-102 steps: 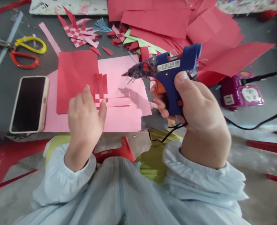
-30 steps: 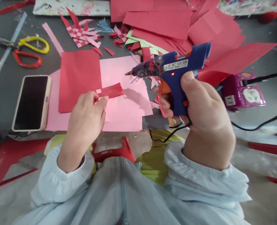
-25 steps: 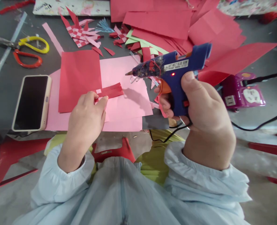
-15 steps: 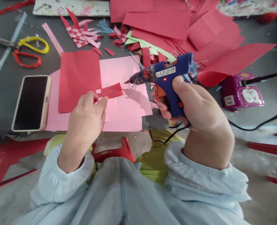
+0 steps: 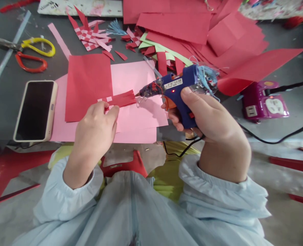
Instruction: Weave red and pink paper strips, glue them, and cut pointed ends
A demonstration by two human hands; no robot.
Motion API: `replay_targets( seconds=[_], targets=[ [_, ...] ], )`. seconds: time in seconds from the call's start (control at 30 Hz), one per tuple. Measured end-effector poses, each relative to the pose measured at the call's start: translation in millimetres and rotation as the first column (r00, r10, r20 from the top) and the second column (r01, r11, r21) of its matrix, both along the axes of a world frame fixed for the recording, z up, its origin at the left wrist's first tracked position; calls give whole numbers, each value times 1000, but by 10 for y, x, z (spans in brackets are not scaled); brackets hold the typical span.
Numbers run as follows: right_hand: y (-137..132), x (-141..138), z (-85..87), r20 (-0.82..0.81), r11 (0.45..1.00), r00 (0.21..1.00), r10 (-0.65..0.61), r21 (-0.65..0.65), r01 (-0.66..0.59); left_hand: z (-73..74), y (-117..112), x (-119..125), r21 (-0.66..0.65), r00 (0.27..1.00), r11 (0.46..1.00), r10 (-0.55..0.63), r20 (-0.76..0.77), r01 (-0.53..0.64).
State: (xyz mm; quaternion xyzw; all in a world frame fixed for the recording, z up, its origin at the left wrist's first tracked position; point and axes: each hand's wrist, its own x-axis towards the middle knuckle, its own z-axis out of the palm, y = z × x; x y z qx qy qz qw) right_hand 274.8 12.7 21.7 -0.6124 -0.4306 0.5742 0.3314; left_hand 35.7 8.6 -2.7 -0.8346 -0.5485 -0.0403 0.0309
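My right hand [image 5: 205, 116] is wrapped around a blue hot glue gun [image 5: 178, 85] with an orange trigger and a lit red light. Its nozzle points left, at the right end of a woven strip of red and pink paper [image 5: 124, 98]. Whether the tip touches the paper, I cannot tell. With fingers and thumb closed, my left hand [image 5: 97, 124] pinches the strip's left part, which is partly hidden. Beneath lie a red paper sheet [image 5: 87, 85] and pink paper sheets [image 5: 151, 116].
A phone [image 5: 35, 111] and scissors [image 5: 33, 54] lie at left. Woven paper pieces [image 5: 90, 37] and a blue tassel [image 5: 115, 27] are behind. Red paper [image 5: 174, 27] is piled at the back; a purple power socket [image 5: 265, 102] stands right, with a black cable.
My right hand has brought the glue gun left and slightly down, so its nozzle is now at the strip's right end. My left hand keeps its pinch almost unmoved.
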Motion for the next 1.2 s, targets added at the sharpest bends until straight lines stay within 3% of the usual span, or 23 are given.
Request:
replay_targets(
  seconds=[0.4,0.73,0.9,1.2],
  targets=[
    [39,-82,1,-71,997,997,44,59,-40,-9,-26,11,-49,1000,999,3,-30,-4],
    [45,-87,-56,-157,993,985,72,101,-56,20,-44,132,-109,990,990,78,-120,-92],
    [70,-119,-73,-213,989,970,113,119,-89,46,-49,186,-101,978,989,83,-193,-104],
    [73,-162,-77,-177,978,970,168,152,-142,21,-44,209,-69,976,992,89,-200,-104]
  ],
)
